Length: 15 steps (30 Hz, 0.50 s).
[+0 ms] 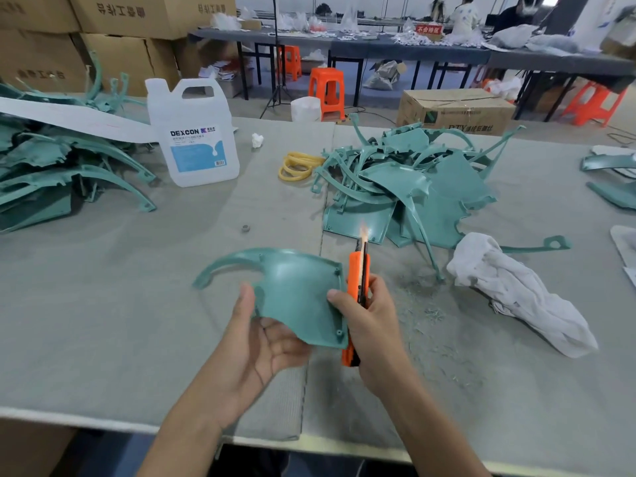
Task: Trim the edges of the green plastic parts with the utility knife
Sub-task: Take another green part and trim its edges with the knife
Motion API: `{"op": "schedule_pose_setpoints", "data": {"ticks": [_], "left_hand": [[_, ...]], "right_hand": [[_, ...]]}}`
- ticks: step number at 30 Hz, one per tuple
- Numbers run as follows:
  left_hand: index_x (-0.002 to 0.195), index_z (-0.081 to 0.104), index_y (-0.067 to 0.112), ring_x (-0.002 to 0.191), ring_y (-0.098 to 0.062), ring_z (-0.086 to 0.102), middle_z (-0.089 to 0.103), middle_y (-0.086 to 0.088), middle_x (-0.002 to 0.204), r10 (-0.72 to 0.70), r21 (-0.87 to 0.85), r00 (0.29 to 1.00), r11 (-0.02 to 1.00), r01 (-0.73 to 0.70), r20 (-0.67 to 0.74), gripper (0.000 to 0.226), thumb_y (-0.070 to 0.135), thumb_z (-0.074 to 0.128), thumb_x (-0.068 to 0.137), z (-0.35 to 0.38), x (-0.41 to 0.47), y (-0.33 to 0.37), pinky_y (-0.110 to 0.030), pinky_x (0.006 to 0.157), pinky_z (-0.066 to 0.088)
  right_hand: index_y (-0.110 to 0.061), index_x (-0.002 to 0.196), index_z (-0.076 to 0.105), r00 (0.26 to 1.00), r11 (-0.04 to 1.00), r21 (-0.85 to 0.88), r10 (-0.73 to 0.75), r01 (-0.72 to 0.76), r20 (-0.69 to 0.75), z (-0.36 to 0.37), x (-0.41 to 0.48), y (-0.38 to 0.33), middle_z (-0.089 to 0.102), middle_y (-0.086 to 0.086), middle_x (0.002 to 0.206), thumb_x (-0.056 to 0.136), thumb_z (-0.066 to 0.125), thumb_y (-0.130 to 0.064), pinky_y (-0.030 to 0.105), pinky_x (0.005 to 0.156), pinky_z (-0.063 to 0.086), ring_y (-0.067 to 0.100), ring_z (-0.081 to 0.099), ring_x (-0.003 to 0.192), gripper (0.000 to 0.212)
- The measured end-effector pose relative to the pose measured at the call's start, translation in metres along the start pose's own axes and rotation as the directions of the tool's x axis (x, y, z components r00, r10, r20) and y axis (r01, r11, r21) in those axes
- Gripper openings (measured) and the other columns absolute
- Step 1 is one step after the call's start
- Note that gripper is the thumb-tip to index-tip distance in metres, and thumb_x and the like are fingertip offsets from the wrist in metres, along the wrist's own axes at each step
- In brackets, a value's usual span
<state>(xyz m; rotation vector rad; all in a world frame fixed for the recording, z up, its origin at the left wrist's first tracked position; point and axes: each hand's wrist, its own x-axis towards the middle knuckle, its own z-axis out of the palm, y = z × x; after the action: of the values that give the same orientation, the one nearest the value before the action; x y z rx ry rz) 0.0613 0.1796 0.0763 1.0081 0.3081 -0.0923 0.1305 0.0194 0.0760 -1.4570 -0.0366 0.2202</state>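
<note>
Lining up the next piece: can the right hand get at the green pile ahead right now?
Probably not yet. The way from the right hand to the green pile looks free, the white rag lying aside, but that hand grips the utility knife and its thumb rests on the held green part.

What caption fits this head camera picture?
Left hand holds a green plastic part; right hand holds an orange utility knife at its edge.

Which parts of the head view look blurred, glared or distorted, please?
Head view: the blade tip of the utility knife flares into a bright smear; the left hand, right hand and green part are sharp; the far benches are soft and bowed by wide-angle distortion; light is even, shadows faint.
</note>
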Motion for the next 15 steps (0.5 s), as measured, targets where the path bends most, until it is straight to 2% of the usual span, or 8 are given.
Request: {"op": "schedule_pose_setpoints", "data": {"ticks": [1, 3, 5, 7, 9, 12, 15], "left_hand": [[0.102, 0.079, 0.011, 0.07, -0.024, 0.07, 0.073, -0.023, 0.091, 0.012, 0.046, 1.0, 0.999, -0.011, -0.006, 0.071, 0.071, 0.048, 0.081, 0.005, -0.002, -0.007, -0.033, 0.063, 0.06], [0.089, 0.081, 0.018, 0.067, -0.023, 0.068, 0.075, -0.02, 0.086, 0.083, 0.224, 0.994, 0.972, -0.065, -0.074, 0.047, 0.059, 0.06, 0.082, 0.015, -0.006, -0.02, -0.03, 0.06, 0.056], [0.075, 0.077, 0.023, 0.059, -0.018, 0.062, 0.073, -0.012, 0.071, 0.194, 0.407, 0.967, 0.906, -0.112, -0.165, 0.03, 0.044, 0.064, 0.092, 0.017, -0.008, -0.026, -0.027, 0.054, 0.05], [0.068, 0.07, 0.018, 0.051, -0.014, 0.056, 0.067, -0.006, 0.059, 0.283, 0.48, 0.932, 0.865, -0.146, -0.227, 0.037, 0.033, 0.059, 0.099, 0.014, -0.005, -0.024, -0.023, 0.047, 0.044], [0.063, 0.061, 0.018, 0.047, -0.012, 0.052, 0.061, -0.002, 0.054, 0.348, 0.507, 0.896, 0.845, -0.171, -0.277, 0.04, 0.035, 0.057, 0.099, 0.01, -0.004, -0.015, -0.02, 0.044, 0.041], [0.059, 0.058, 0.028, 0.048, -0.01, 0.05, 0.056, 0.002, 0.052, 0.423, 0.606, 0.864, 0.773, -0.187, -0.273, 0.04, 0.051, 0.048, 0.09, 0.008, -0.002, -0.006, -0.025, 0.048, 0.042], [0.058, 0.054, 0.023, 0.047, -0.01, 0.049, 0.053, 0.003, 0.05, 0.48, 0.662, 0.831, 0.724, -0.195, -0.28, 0.044, 0.053, 0.042, 0.088, 0.008, 0.001, -0.003, -0.033, 0.054, 0.039]], "right_hand": [[-0.017, 0.106, 0.057, 1.0, 1.0, -0.001, -0.01, 0.01, -0.026, 0.003, -0.001, 0.001, 0.063, 0.018, 0.096, 0.092, 0.073, -0.015, 0.05, 0.079, 0.06, 0.029, 0.066, 0.082, 0.021], [-0.023, 0.105, 0.056, 0.999, 0.998, -0.056, -0.042, 0.041, -0.027, 0.007, -0.004, 0.0, 0.062, 0.019, 0.095, 0.094, 0.072, -0.022, 0.05, 0.074, 0.061, 0.034, 0.065, 0.081, 0.02], [-0.032, 0.1, 0.054, 0.996, 0.988, -0.135, -0.073, 0.081, 0.058, 0.005, -0.01, 0.0, 0.058, 0.009, 0.076, 0.096, 0.069, -0.036, 0.035, 0.054, 0.057, 0.02, 0.059, 0.062, 0.016], [-0.042, 0.094, 0.055, 0.987, 0.968, -0.213, -0.106, 0.131, 0.122, -0.004, -0.016, -0.002, 0.063, 0.0, 0.072, 0.097, 0.06, -0.048, 0.027, 0.045, 0.047, 0.013, 0.056, 0.053, 0.01], [-0.05, 0.093, 0.055, 0.973, 0.909, -0.353, -0.18, 0.22, 0.145, -0.018, -0.023, -0.003, 0.069, -0.003, 0.078, 0.095, 0.053, -0.057, 0.029, 0.045, 0.046, 0.01, 0.056, 0.051, 0.007], [-0.048, 0.104, 0.054, 0.946, 0.774, -0.55, -0.209, 0.314, 0.247, -0.042, -0.035, 0.0, 0.067, -0.005, 0.076, 0.089, 0.048, -0.069, 0.035, 0.052, 0.047, 0.008, 0.055, 0.053, 0.026], [-0.045, 0.111, 0.052, 0.922, 0.64, -0.669, -0.191, 0.378, 0.338, -0.054, -0.045, 0.004, 0.062, -0.012, 0.071, 0.089, 0.043, -0.075, 0.022, 0.051, 0.038, 0.008, 0.055, 0.054, 0.038]]}}
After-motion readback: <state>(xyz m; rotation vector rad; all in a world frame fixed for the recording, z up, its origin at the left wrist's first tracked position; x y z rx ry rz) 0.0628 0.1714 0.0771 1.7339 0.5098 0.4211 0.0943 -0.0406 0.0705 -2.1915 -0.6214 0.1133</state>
